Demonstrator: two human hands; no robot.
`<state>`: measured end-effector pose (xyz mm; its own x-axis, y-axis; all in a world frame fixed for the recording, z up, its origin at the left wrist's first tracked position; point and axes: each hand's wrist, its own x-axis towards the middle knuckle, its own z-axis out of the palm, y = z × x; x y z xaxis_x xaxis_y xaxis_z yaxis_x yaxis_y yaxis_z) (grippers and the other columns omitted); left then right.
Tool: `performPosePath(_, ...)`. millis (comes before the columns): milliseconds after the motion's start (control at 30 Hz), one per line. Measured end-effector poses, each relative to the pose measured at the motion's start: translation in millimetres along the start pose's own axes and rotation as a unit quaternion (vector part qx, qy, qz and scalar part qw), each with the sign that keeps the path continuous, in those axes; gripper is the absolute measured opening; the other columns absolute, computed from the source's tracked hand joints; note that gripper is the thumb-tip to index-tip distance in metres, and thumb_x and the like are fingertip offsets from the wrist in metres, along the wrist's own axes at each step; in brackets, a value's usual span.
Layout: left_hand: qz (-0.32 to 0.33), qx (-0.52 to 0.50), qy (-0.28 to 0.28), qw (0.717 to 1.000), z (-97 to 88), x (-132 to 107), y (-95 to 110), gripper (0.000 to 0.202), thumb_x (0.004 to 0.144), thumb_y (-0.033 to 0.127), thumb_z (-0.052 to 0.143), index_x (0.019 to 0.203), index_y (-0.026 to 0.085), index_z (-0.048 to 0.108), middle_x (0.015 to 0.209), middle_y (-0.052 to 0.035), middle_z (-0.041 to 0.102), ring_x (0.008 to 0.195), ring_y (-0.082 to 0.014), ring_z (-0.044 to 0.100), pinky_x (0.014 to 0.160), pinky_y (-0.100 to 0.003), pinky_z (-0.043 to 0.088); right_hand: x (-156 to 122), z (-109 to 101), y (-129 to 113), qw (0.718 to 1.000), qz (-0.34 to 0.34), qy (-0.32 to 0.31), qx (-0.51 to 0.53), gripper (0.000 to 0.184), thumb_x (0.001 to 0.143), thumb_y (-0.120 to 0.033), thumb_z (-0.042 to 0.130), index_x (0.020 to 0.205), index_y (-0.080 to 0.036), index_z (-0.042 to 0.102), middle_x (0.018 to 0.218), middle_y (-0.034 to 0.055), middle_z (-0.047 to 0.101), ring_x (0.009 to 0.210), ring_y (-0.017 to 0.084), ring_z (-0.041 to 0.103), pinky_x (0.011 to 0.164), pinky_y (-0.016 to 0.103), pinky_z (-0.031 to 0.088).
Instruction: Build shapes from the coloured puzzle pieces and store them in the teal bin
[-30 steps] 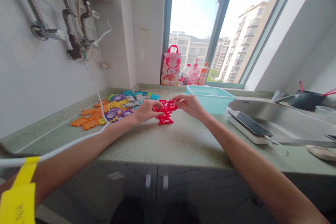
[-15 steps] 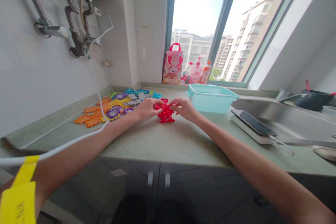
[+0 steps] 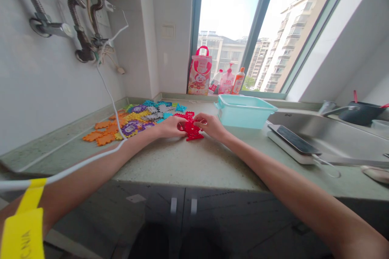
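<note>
A cluster of red jigsaw-edged puzzle pieces (image 3: pixel 192 128) lies on the green countertop (image 3: pixel 194 162). My left hand (image 3: pixel 170 126) is closed on the cluster's left side. My right hand (image 3: pixel 210 125) is closed on its right side, fingers curled over the top. To the left lies a spread of several loose pieces (image 3: pixel 130 125) in orange, yellow, purple, grey and teal.
A light-blue plastic tub (image 3: pixel 244 111) stands just right of my hands. Further right a phone (image 3: pixel 291 139) rests on a white block beside the steel sink (image 3: pixel 334 137). A red bag and bottles (image 3: pixel 212 79) line the window sill. A white cable (image 3: pixel 106 93) hangs over the pieces.
My hands have come closer together on the red pieces and lowered them toward the counter. The right hand moved left. The view shifted slightly.
</note>
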<state>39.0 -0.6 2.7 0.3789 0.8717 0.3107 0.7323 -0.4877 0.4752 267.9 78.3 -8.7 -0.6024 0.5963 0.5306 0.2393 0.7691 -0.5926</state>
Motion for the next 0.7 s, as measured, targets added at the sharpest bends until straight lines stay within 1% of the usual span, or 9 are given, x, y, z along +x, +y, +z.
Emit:
performPosePath(67,0.007,-0.006,0.008,1.000,0.9,-0.3,0.0,0.022,0.076,0.034,0.075,0.090,0.017,0.075,0.076,-0.0005,0.069,0.067,-0.0151,0.059,0.060,-0.025,0.041,0.3,1.8,3.2,0.999,0.002,0.002,0.032,0.010,0.090,-0.024,0.071,0.098,-0.019,0.074,0.089,0.0034,0.078,0.077,0.017,0.072,0.074,0.029,0.057)
performPosePath(167,0.021,-0.002,0.004,1.000,2.6,-0.4,-0.5,0.016,0.078,0.033,0.073,0.081,0.017,0.072,0.074,-0.0005,0.068,0.067,-0.0147,0.057,0.061,-0.026,0.039,0.9,3.3,6.6,0.998,-0.002,0.015,0.057,0.012,0.091,-0.028,0.070,0.097,-0.019,0.073,0.088,0.0037,0.078,0.079,0.017,0.071,0.075,0.030,0.057)
performPosePath(300,0.024,0.006,-0.003,1.000,3.2,0.1,-1.8,0.014,0.078,0.030,0.071,0.076,0.017,0.069,0.071,0.0001,0.065,0.065,-0.0145,0.055,0.061,-0.026,0.038,1.1,1.5,4.3,1.000,-0.016,0.005,-0.008,0.007,0.087,-0.023,0.073,0.094,-0.019,0.074,0.090,0.0027,0.079,0.081,0.017,0.072,0.081,0.031,0.055)
performPosePath(367,0.032,0.016,-0.006,0.999,1.1,0.2,-1.2,0.011,0.078,0.029,0.069,0.076,0.017,0.070,0.072,-0.0001,0.065,0.067,-0.0151,0.055,0.062,-0.026,0.038,0.6,-0.9,0.8,0.999,-0.026,0.003,-0.039,0.007,0.088,-0.021,0.073,0.095,-0.020,0.075,0.093,0.0024,0.079,0.083,0.017,0.072,0.081,0.031,0.055)
performPosePath(467,0.039,0.025,-0.011,0.999,-4.4,0.0,1.9,0.018,0.086,0.031,0.062,0.080,0.019,0.074,0.072,0.0004,0.066,0.069,-0.0157,0.057,0.064,-0.027,0.039,-0.4,-5.4,-3.4,0.998,-0.043,0.007,-0.054,0.010,0.092,-0.019,0.070,0.099,-0.021,0.077,0.100,0.0033,0.078,0.085,0.017,0.072,0.081,0.030,0.055)
performPosePath(533,0.034,0.033,0.001,0.999,-7.7,-0.4,4.1,0.025,0.091,0.035,0.060,0.083,0.019,0.077,0.072,0.0006,0.068,0.068,-0.0157,0.058,0.065,-0.027,0.039,-1.0,-7.6,-4.0,0.997,-0.052,0.013,-0.058,0.012,0.093,-0.019,0.069,0.101,-0.022,0.077,0.104,0.0044,0.077,0.086,0.017,0.072,0.079,0.028,0.055)
performPosePath(600,0.032,0.039,0.023,0.998,-9.1,-0.9,5.2,0.026,0.092,0.038,0.062,0.086,0.019,0.079,0.076,-0.0004,0.072,0.070,-0.0162,0.061,0.067,-0.027,0.041,-1.4,-8.7,-3.1,0.996,-0.060,0.017,-0.064,0.011,0.094,-0.019,0.070,0.101,-0.022,0.078,0.105,0.0048,0.075,0.084,0.016,0.071,0.079,0.028,0.055)
performPosePath(700,0.033,0.037,0.041,0.998,-7.9,-1.7,5.0,0.025,0.090,0.038,0.067,0.093,0.018,0.082,0.084,-0.0023,0.078,0.075,-0.0174,0.065,0.071,-0.027,0.043,-1.4,-9.2,-1.5,0.994,-0.070,0.025,-0.075,0.007,0.093,-0.020,0.072,0.098,-0.021,0.078,0.102,0.0041,0.073,0.082,0.015,0.070,0.079,0.028,0.053)
